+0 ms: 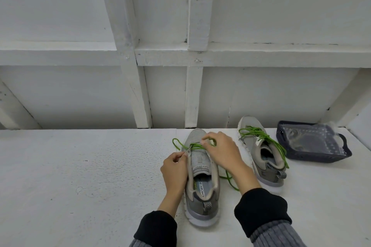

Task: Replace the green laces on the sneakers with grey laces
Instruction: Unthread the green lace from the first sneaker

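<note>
Green cord lace (pixel 197 146) is limp and light; I pinch it at the lowest eyelets of the grey mesh sneaker (pixel 200 176) near the bench's back edge, left hand (pixel 175 166) and right hand (pixel 222 151) both clamped on it.

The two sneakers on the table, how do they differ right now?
The near sneaker is being worked on: the left hand pinches its eyelet edge and the right hand pinches its green lace, which remains threaded only near the toe. The far sneaker, beside the dark basket, is untouched, its green lace lying loose over the opening. Both are grey with pale soles, toes toward the wall.
</note>
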### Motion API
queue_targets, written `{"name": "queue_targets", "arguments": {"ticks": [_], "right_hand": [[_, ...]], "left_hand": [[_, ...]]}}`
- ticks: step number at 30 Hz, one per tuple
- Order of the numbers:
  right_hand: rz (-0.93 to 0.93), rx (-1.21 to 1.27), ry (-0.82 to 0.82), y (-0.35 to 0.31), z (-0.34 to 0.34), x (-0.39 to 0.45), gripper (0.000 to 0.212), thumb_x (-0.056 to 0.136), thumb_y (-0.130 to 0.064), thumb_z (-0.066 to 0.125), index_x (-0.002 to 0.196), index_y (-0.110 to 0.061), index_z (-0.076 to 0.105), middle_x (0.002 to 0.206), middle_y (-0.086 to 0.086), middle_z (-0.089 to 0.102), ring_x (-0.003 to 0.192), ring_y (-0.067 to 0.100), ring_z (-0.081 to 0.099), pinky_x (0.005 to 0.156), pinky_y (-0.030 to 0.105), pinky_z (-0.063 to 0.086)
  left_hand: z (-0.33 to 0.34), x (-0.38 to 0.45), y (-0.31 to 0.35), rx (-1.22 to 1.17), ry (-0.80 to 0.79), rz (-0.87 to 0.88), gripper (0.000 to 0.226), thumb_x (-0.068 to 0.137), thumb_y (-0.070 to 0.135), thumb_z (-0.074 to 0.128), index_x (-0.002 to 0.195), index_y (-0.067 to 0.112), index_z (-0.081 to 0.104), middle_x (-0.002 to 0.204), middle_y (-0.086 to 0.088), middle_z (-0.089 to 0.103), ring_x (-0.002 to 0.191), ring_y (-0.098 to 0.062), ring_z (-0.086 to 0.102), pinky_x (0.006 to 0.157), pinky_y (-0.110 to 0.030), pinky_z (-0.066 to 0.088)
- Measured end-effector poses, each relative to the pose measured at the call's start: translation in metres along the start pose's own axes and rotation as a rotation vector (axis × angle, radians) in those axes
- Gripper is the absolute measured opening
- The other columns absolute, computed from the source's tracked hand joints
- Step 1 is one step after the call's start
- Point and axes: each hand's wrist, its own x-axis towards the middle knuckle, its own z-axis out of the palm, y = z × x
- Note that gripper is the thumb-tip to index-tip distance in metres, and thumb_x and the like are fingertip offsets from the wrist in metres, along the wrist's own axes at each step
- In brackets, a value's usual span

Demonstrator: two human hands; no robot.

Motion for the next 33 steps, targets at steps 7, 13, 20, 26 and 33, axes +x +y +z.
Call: {"name": "queue_targets", "arguments": {"ticks": [7, 13, 20, 26, 33], "right_hand": [[0.108, -0.132, -0.098, -0.011, 0.023, 0.005, 0.021, 0.091, -0.038, 0.061, 0.105, -0.026, 0.069, 0.112, 0.002, 0.046, 0.104, 0.026, 0.055, 0.076, 0.027, 0.034], [0.012, 0.321, 0.065, 0.0, 0.03, 0.006, 0.011, 0.092, -0.025, 0.061, 0.085, -0.026, 0.07, 0.096, -0.004, 0.059, 0.102, 0.016, 0.05, 0.081, 0.027, 0.036], [-0.1, 1.088, 0.18, -0.02, 0.0, -0.008, 0.013, 0.097, -0.015, 0.052, 0.088, -0.011, 0.06, 0.096, 0.007, 0.073, 0.095, 0.019, 0.068, 0.088, 0.026, 0.053], [-0.091, 0.798, 0.196, -0.015, 0.0, -0.006, 0.02, 0.098, -0.027, 0.052, 0.079, -0.025, 0.056, 0.06, -0.003, 0.043, 0.056, 0.013, 0.037, 0.053, 0.027, 0.035], [-0.011, -0.248, 0.026, -0.006, 0.019, -0.001, 0.025, 0.091, -0.044, 0.053, 0.086, -0.021, 0.059, 0.084, 0.003, 0.064, 0.081, 0.028, 0.059, 0.062, 0.03, 0.036]], "left_hand": [[0.0, 0.001, 0.0, 0.01, -0.011, 0.008, 0.01, 0.089, 0.023, 0.066, 0.084, 0.021, 0.075, 0.08, 0.009, 0.071, 0.08, -0.002, 0.063, 0.064, -0.014, 0.04], [0.0, 0.001, -0.002, -0.004, -0.013, 0.012, 0.01, 0.088, 0.025, 0.067, 0.082, 0.024, 0.075, 0.08, 0.008, 0.072, 0.082, -0.006, 0.064, 0.068, -0.017, 0.042], [0.0, 0.002, -0.004, 0.005, -0.012, 0.025, 0.009, 0.088, 0.027, 0.068, 0.083, 0.027, 0.075, 0.081, 0.012, 0.072, 0.085, -0.005, 0.064, 0.079, -0.026, 0.048], [0.0, 0.003, -0.004, 0.01, -0.007, 0.024, 0.008, 0.087, 0.028, 0.069, 0.084, 0.025, 0.076, 0.081, 0.011, 0.072, 0.086, -0.006, 0.064, 0.08, -0.026, 0.048], [-0.001, 0.001, -0.003, 0.015, -0.014, 0.031, 0.009, 0.088, 0.027, 0.067, 0.084, 0.024, 0.075, 0.081, 0.009, 0.071, 0.081, -0.004, 0.063, 0.066, -0.013, 0.04]]}}
